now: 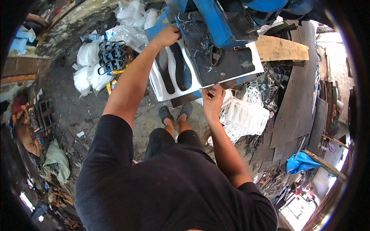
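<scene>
A flat black board (227, 71) lies over a white foam sheet (160, 90) under a blue machine. Long sole-shaped holes are cut through the sheet's left part. My left hand (167, 37) is closed at the board's far left edge, its fingertips partly hidden. Near the board's front left corner, my right hand (213, 101) pinches the edge with thumb and fingers, close to the sheet's rim. On the board rests a small dark oval loop (216, 57), among scraps and bits of string.
The blue machine's arm (216, 21) overhangs the board. To the right are a wooden plank (283, 48) and a stack of white cut-out sheet scraps (246, 113). Bagged white pieces (88, 73) and black strap-like pieces (111, 57) lie at left. Another person (27, 138) is at far left.
</scene>
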Available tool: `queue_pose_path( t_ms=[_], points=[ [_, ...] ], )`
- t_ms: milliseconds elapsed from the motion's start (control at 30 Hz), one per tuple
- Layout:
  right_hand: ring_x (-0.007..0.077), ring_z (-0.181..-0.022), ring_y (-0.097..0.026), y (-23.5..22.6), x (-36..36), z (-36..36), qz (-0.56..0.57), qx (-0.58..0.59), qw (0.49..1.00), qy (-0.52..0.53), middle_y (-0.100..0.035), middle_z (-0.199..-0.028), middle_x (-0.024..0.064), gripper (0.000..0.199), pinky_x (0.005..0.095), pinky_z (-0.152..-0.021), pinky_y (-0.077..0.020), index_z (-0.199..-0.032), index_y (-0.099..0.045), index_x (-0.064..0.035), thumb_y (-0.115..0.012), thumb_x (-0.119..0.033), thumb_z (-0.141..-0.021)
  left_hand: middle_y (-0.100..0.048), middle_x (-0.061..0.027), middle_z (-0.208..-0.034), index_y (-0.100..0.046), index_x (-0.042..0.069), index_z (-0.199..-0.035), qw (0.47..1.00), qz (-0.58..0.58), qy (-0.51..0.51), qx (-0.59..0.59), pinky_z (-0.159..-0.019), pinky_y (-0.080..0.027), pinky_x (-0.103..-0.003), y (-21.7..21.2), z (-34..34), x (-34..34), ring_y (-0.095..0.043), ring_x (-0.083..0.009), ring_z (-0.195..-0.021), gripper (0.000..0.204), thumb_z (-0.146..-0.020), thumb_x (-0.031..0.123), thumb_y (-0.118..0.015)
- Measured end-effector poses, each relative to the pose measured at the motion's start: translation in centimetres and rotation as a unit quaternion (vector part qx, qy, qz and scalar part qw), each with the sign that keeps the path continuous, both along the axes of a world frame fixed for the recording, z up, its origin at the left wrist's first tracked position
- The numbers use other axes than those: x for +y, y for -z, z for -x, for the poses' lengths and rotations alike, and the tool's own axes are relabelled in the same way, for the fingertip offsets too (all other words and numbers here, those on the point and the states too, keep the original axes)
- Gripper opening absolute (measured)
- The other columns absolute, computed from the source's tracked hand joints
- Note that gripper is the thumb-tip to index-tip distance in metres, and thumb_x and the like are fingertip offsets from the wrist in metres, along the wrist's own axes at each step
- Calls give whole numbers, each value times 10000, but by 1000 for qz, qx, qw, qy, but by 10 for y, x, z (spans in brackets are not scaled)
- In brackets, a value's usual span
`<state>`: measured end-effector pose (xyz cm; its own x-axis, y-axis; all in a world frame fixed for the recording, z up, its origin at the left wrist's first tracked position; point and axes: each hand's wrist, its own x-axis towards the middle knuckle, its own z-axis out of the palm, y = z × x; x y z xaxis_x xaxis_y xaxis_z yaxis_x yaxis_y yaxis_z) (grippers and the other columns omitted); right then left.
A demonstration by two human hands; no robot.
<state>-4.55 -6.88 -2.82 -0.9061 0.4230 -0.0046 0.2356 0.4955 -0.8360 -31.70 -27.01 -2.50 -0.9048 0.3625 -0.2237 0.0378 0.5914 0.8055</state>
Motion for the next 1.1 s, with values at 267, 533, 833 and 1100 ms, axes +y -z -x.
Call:
queue_pose_path(
  t_ms=[267,533,833,1100],
  points=[
    [187,-761,-512,11,15,23,-37,13,994,-100,-421,-1033,112,339,321,-670,-520,-976,-603,62,-823,-86,-766,-703,-109,-1109,-667,-3,-1183,987,-114,-4,-116,-908,-443,-339,38,4,5,-613,-213,-1025,338,-899,139,-554],
    [186,-749,-568,15,16,22,-15,27,995,-99,-451,-1092,144,320,331,-686,-543,-971,-611,71,-814,-63,-764,-683,-106,-1184,-634,27,-1249,995,-59,6,-84,-964,-427,-372,24,-3,6,-594,-241,-1125,360,-929,170,-551],
    [215,-818,-608,18,20,20,-3,18,997,-70,-480,-1153,183,464,338,-722,-542,-1152,-568,63,-804,-73,-776,-673,-191,-1160,-617,26,-1235,997,-56,-47,34,-889,-478,-387,29,-14,15,-648,-274,-1073,354,-948,221,-547],
    [129,-760,-591,24,38,17,434,-48,888,140,-603,-897,44,235,264,-666,-502,-1033,-590,21,-643,-198,-966,-666,-98,-1025,-622,29,-1235,890,-237,-362,-146,-786,-461,-355,29,-115,54,-600,-220,-906,349,-983,253,-529]
  ],
)
